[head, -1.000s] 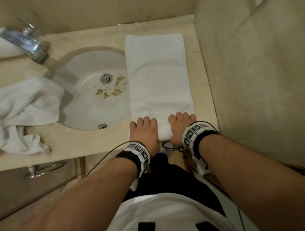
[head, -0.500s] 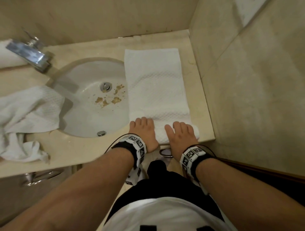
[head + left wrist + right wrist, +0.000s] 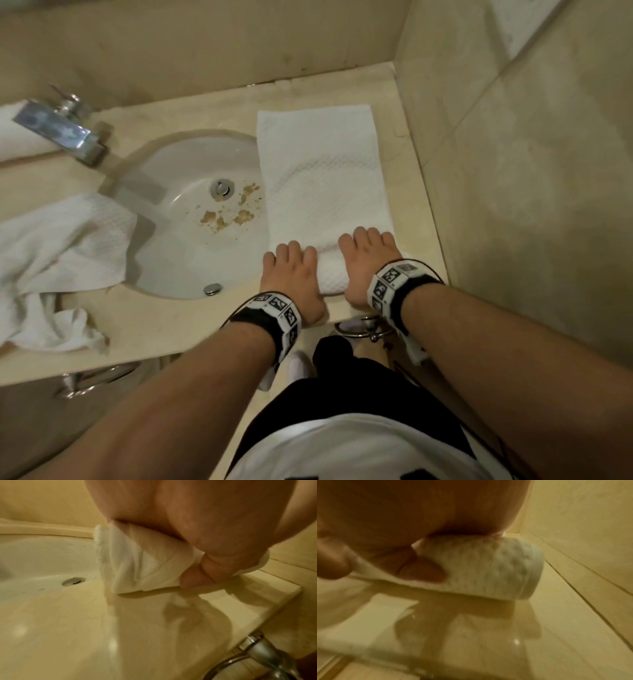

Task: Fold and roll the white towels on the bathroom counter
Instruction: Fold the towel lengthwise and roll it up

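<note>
Hands (image 3: 294,274) (image 3: 368,263) clamp rolled towel (image 3: 325,192) between sink (image 3: 178,246) and wall (image 3: 513,171).

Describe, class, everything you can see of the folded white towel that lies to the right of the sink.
The folded white towel is a long, narrow strip of waffle-textured cloth lying flat on the beige counter, its left edge overlapping the sink rim. Its near end is rolled into a short, tight cylinder. The left hand and right hand both curl over that roll, thumbs tucked beneath it. The far end lies unrolled toward the back wall.
</note>
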A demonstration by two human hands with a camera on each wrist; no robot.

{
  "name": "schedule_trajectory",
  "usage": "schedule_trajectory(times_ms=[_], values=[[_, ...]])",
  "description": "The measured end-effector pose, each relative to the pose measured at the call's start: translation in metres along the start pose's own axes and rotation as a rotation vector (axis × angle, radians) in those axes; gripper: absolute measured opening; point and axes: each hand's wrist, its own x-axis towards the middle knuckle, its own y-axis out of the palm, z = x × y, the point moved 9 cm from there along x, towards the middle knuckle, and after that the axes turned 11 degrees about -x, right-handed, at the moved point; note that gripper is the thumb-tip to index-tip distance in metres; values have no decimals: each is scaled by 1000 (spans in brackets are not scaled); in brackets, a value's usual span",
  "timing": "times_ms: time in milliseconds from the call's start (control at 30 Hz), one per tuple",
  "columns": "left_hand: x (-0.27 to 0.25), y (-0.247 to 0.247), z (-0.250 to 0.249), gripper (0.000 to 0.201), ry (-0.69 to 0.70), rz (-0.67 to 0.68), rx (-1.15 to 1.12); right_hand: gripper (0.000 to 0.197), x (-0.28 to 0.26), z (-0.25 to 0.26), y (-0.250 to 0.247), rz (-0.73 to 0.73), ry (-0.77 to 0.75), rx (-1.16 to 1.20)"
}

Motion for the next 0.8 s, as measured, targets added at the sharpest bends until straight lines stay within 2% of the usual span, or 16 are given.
schedule_trajectory(times_ms=[167,233,433,667,800], values=[[18,-7,4,62,7,-19,-15,75,-18,3,11,-155,14,-44],[18,-10,4,61,25,-29,-19,81,-17,1,13,-176,13,-56],[-13,-2,-10,55,78,-129,-10,90,1,-2,13,-19,-2,-69],[5,-4,-2,55,20,-159,-34,86,11,-4,11,-1,20,-114],[-7,1,-6,52,-10,-202,-42,85,2,-1,13,13,13,-139]])
